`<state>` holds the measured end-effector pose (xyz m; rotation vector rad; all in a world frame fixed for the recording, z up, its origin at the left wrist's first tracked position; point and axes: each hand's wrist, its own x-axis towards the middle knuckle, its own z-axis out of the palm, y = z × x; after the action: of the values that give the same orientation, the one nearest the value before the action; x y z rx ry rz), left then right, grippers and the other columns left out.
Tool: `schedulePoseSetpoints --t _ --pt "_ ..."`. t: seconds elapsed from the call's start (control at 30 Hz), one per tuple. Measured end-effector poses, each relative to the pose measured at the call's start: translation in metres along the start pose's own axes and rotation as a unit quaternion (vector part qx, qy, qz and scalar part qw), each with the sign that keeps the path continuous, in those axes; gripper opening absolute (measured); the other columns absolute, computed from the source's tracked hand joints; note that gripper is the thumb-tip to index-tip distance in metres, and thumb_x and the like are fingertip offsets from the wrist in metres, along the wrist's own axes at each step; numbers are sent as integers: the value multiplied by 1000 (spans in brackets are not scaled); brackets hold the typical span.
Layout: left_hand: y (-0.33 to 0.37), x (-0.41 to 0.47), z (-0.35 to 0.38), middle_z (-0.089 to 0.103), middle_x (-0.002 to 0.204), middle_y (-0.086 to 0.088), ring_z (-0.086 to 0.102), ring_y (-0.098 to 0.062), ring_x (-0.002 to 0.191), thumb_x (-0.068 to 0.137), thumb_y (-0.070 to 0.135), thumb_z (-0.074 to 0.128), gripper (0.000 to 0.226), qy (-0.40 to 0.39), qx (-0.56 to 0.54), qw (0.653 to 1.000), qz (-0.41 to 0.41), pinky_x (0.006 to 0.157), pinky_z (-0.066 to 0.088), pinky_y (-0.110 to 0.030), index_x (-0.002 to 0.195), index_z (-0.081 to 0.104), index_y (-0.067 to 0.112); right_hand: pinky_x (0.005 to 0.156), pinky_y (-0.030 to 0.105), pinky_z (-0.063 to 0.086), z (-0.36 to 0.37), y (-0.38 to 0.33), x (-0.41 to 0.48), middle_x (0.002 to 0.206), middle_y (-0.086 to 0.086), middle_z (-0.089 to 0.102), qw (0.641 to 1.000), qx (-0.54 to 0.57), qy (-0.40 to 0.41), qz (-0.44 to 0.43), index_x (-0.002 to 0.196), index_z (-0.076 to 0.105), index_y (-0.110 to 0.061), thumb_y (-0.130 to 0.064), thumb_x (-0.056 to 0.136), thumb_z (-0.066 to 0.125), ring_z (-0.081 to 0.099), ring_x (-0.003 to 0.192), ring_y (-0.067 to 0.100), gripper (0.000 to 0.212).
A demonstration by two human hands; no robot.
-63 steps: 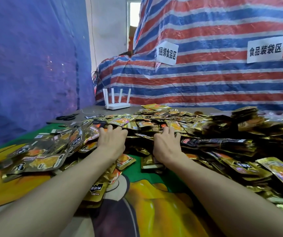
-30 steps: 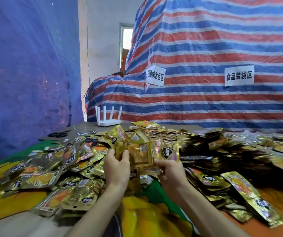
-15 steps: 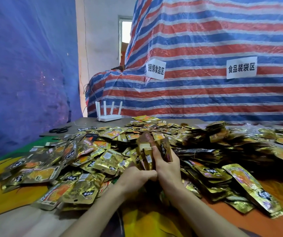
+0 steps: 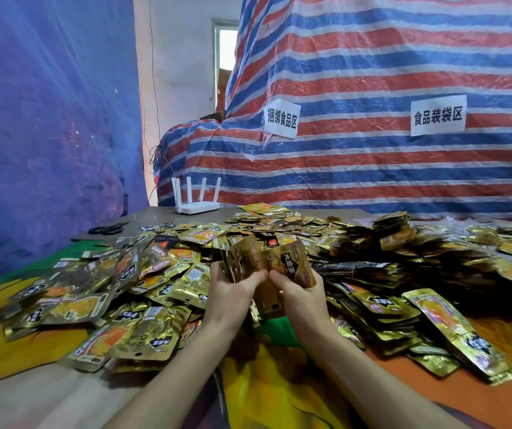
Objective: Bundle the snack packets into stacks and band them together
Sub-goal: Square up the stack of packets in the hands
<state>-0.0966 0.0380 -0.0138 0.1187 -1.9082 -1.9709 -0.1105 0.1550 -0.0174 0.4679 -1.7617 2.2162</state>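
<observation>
Snack packets (image 4: 372,274) cover the tabletop (image 4: 161,213) in a loose heap, within reach for gathering. A held handful (image 4: 268,261) stands upright above the heap, probably so its edges can be squared. Left hand (image 4: 233,294) and right hand (image 4: 305,297) each grip one side, fingers curled round it. No band shows.

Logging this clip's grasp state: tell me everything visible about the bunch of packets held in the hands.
The bunch is a fanned handful of glossy gold foil snack packets, held roughly upright above the pile. The front packet bears a black lettered label. The left hand grips its left side, the right hand its right, thumbs in front. No band shows on it.
</observation>
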Motion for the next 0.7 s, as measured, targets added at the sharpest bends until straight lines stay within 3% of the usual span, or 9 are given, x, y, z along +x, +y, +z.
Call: schedulePoseSetpoints --t 0.13,0.2,0.27,0.37,0.43,0.47,0.57,0.63,0.7 --pt "1 3 -4 78 91 1 74 -18 88 61 42 92 53 -19 -53 998 -29 83 56 -37 103 71 18 63 21 58 1 -1 -2 81 3 78 999 14 -32 -4 77 78 -20 4 94 61 76 78 16 34" --pt "2 3 -3 78 92 -1 73 -20 92 46 49 94 68 -29 -51 998 -28 88 56 -40 102 72 15 59 17 55 0 -2 -3 77 -1 77 999 18 -51 -6 73 77 -21 6 96 57 75 74 11 41" --pt "1 4 -3 76 98 -8 72 -25 98 44 51 86 72 -27 -53 998 -20 93 55 -47 102 71 12 60 15 55 1 -3 -4 77 -6 77 997 25 -78 -3 71 80 -22 6 95 55 75 75 5 45" --pt "-4 4 0 73 95 -11 70 -25 94 54 43 75 54 -34 -44 998 16 80 59 -41 94 66 9 67 22 57 2 -3 -5 77 3 76 995 28 -94 -5 78 79 -11 -10 78 56 73 79 11 23" --pt "-6 0 2 70 89 -6 69 -15 84 60 34 72 43 -34 -40 997 52 65 55 -26 95 61 11 62 23 53 2 -3 -6 69 12 68 997 29 -72 1 77 69 2 -8 82 56 68 70 12 16" --pt "-7 -1 3 67 86 -4 68 -11 77 62 29 71 42 -38 -31 996 78 60 55 -24 98 58 13 55 18 50 3 -4 -6 61 7 64 998 25 -53 12 71 63 0 -2 88 55 65 62 6 19" --pt "-8 -2 5 60 89 -10 67 -22 77 70 13 72 53 -53 -3 990 134 60 60 -31 116 45 20 42 10 42 -1 -5 -4 50 -10 59 999 -39 -21 23 64 50 -11 5 93 49 57 46 -7 33" --pt "-10 0 4 62 92 -8 68 -15 77 76 -2 70 68 -72 -28 987 140 61 59 -28 128 38 28 45 11 45 -3 -6 -2 52 -14 63 995 -93 -23 13 65 55 -15 2 92 53 62 51 -5 32" --pt "-12 1 4 65 93 -3 70 -16 82 71 6 70 66 -84 -1 988 132 69 61 -36 126 42 29 55 20 54 -4 -4 0 65 -12 70 985 -171 -3 -5 77 65 -20 -8 90 63 67 63 2 18"
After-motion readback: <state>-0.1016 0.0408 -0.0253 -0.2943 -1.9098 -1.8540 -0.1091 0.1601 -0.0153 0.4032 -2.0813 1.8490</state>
